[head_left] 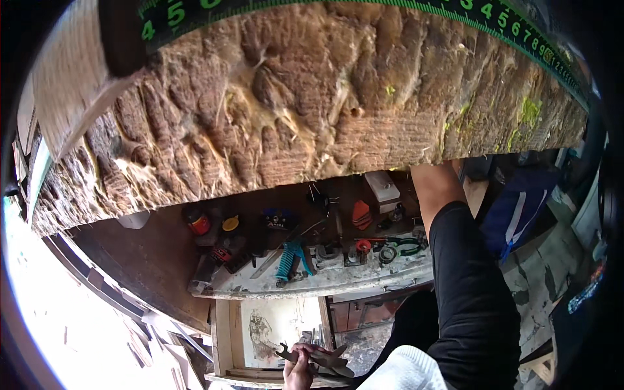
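Note:
My left hand (297,373), low in the picture, is closed round a brownish-grey forked tool (286,353) with a notched jaw like an open-ended wrench. A broad, leaf-shaped part (333,361) shows on the other side of the fingers; whether it belongs to the same piece I cannot tell. My right forearm (437,188), in a black sleeve, reaches up behind a rough brown wooden board (364,117). That board hides the right hand's fingers and anything in them. An open wooden drawer (222,335) lies just beyond my left hand.
A black measuring strip with green marks (292,5) curves over the board's top. Below it, a workbench (305,286) carries a turquoise-handled tool (289,261), green-handled pliers (408,244), a white box (382,187) and other clutter. A blue bag (520,208) is at right.

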Demonstrator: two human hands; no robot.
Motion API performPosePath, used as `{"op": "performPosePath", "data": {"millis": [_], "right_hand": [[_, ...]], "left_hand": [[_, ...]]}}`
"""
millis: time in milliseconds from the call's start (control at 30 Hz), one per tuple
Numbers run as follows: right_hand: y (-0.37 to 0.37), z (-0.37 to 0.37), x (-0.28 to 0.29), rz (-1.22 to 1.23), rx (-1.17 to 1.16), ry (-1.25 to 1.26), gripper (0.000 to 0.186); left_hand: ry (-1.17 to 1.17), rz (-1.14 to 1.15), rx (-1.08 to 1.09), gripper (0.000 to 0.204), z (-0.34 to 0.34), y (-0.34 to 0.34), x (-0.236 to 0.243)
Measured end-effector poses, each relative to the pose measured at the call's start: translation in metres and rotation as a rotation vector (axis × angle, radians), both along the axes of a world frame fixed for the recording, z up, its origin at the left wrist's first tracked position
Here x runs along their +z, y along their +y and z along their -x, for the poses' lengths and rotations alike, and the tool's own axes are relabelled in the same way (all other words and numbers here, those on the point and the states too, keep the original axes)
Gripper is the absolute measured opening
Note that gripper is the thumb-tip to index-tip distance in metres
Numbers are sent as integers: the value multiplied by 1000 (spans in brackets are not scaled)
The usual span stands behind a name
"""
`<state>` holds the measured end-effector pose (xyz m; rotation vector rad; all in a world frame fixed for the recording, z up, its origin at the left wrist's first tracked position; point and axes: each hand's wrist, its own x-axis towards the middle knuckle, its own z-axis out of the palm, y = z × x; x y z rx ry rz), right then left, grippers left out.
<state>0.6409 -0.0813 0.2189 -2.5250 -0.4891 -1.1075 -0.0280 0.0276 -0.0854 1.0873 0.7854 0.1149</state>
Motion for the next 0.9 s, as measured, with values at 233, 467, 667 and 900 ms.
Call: {"op": "performPosePath", "data": {"millis": [233, 467, 667, 900], "right_hand": [[-71, 24, 33, -495, 384, -6, 31], [-155, 112, 66, -914, 1056, 437, 32], [-265, 228, 38, -752, 1174, 547, 39], [-398, 334, -1, -894, 887, 420, 45]], "left_hand": [[-422, -97, 23, 25, -10, -5, 13], [-658, -60, 148, 22, -16, -17, 37], [-660, -48, 165, 26, -22, -22, 36], [-739, 16, 30, 31, -26, -26, 34]]}}
